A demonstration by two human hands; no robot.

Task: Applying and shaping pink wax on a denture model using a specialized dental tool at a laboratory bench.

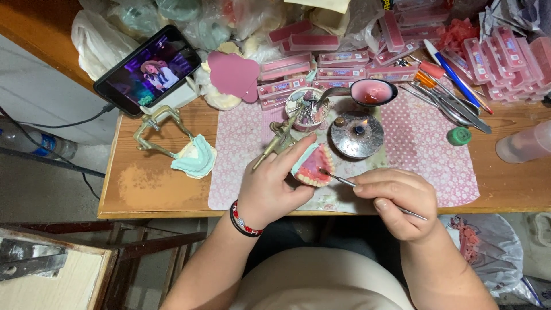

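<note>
Left hand (270, 189): grasping the denture (313, 166).
Right hand (396, 198): pinching a metal tool (344, 181), tip at the denture's 3 o'clock.
Progress: teeth set; wax shaping seemingly unfinished.

I'm seeing the denture (313, 166) sitting on the mat (425, 149), the burner (357, 135) lying just behind it, the phone (147, 70) leaning far left, and what may be tooth boxes (343, 57) piling behind.

- A wooden table (143, 189) is spanning the middle of the frame, bathed in bright, even light.
- A pink patterned mat (430, 155) is covering its centre.
- A grey floor (40, 103) is showing at left.
- A pale board (51, 275) is sitting at lower left.
</note>
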